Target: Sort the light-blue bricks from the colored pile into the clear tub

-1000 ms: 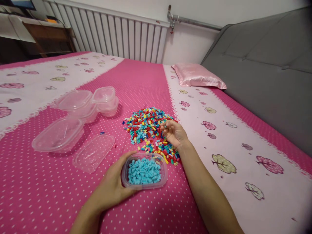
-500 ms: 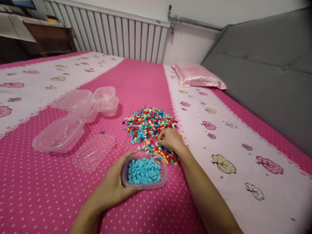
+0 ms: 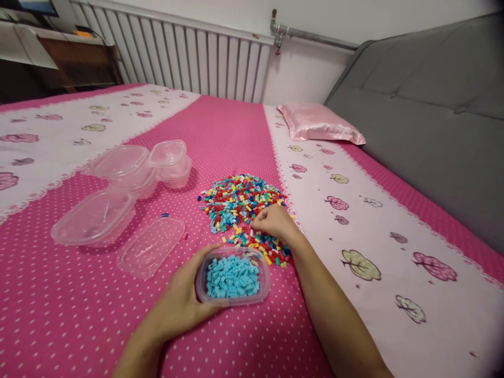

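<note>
My left hand [image 3: 188, 294] grips the left side of a clear plastic container [image 3: 264, 281], thumb along the near side and fingers at the far one. Light blue toy bricks [image 3: 233, 277] cover its bottom. Just beyond lies a pile of small mixed-colour toy bricks [image 3: 244, 197], red, blue, yellow, green and white, with a smaller scatter on its near side. My right hand [image 3: 273, 220] is over the pile's near right part, fingers curled and pinched together. Whatever the fingertips hold, if anything, is too small to make out.
A clear lid [image 3: 151, 247] lies flat left of the container, a dark blue brick [image 3: 165, 214] by its far edge. Lidded clear boxes [image 3: 94, 218] stand further left, some stacked. A pink pillow [image 3: 318, 123] rests by the grey headboard [image 3: 425, 89]. A radiator [image 3: 189, 52] lines the wall.
My right hand has shifted slightly left and away from me over the bricks, its fingers still curled. My left hand and the container have stayed in place.
</note>
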Tool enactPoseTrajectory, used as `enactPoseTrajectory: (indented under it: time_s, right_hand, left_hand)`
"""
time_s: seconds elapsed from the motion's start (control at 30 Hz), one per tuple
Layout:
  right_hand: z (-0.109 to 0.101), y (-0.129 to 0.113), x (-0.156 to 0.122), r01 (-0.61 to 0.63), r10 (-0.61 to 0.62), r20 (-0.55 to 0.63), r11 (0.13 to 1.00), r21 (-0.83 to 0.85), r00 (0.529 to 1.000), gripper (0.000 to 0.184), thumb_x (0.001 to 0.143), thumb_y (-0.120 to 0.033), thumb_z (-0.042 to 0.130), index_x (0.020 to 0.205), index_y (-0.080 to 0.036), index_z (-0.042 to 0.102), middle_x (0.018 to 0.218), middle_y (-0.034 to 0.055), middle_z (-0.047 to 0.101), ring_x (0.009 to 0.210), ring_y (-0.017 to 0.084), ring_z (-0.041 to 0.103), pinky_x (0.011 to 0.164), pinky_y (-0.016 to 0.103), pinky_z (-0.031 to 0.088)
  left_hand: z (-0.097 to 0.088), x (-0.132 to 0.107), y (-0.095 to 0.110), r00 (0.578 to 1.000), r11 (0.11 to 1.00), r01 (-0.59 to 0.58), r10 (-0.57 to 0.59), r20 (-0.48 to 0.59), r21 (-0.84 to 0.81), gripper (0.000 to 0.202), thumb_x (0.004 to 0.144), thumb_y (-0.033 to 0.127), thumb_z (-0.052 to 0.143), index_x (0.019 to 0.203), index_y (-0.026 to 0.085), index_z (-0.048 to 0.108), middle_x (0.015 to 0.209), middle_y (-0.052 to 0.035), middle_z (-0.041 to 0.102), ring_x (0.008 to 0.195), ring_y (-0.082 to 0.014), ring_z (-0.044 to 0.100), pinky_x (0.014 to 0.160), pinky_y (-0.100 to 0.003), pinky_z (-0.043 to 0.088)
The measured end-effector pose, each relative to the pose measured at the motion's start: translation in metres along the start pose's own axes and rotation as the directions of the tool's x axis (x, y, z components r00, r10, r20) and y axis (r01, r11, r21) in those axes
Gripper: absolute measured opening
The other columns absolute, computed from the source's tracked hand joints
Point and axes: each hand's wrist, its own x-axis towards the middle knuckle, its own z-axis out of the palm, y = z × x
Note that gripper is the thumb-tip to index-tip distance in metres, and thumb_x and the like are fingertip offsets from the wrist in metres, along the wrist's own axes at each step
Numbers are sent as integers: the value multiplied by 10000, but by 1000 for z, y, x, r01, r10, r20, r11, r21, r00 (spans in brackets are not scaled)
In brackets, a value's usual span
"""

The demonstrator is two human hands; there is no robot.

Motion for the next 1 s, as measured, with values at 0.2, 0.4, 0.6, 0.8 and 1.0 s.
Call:
enactPoseTrajectory:
  time_s: [0.2,0.4,0.6,0.8,1.0]
  right_hand:
    - [5,17,10,-12,13,0,904,428,1000,187,614,-332,709,620,-146,727,622,21,685,589,131,585,563,233,414]
    - [5,15,11,-10,38,-31,784,620,999,147,549,-288,737,560,-157,672,610,3,663,581,105,554,562,226,401]
    - [1,11,10,-11,109,-79,650,760,991,256,490,-233,740,485,-172,492,464,-59,530,432,51,386,443,202,293]
    - [-1,10,10,-119,83,89,491,863,993,260,510,-202,716,720,-162,568,563,-46,575,437,36,400,386,154,214]
    - [-1,8,12,-150,10,155,319,936,988,222,539,-130,614,759,-140,592,689,0,600,546,53,499,370,138,209]
  left_hand:
    - [0,1,-1,1000,1000,-7,7,-13,-9,736,710,317,763,1329,278,368,1294,-100,566,1113,-278,608,938,-399,512]
    - [1,2,0,1000,1000,-9,8,-21,-25,732,705,309,767,1324,275,377,1293,-108,569,1117,-282,607,938,-400,513]
    - [1,1,2,1000,1000,-14,14,-17,-16,733,705,315,768,1321,278,371,1264,-112,579,1079,-287,624,912,-417,524]
    - [1,2,1,1000,1000,-15,15,-24,-14,731,708,316,764,1323,286,369,1290,-100,564,1114,-282,604,930,-405,515]
    - [1,1,0,1000,999,16,-16,1,-41,740,717,315,758,1333,274,349,1287,-115,563,1095,-284,615,923,-420,519]
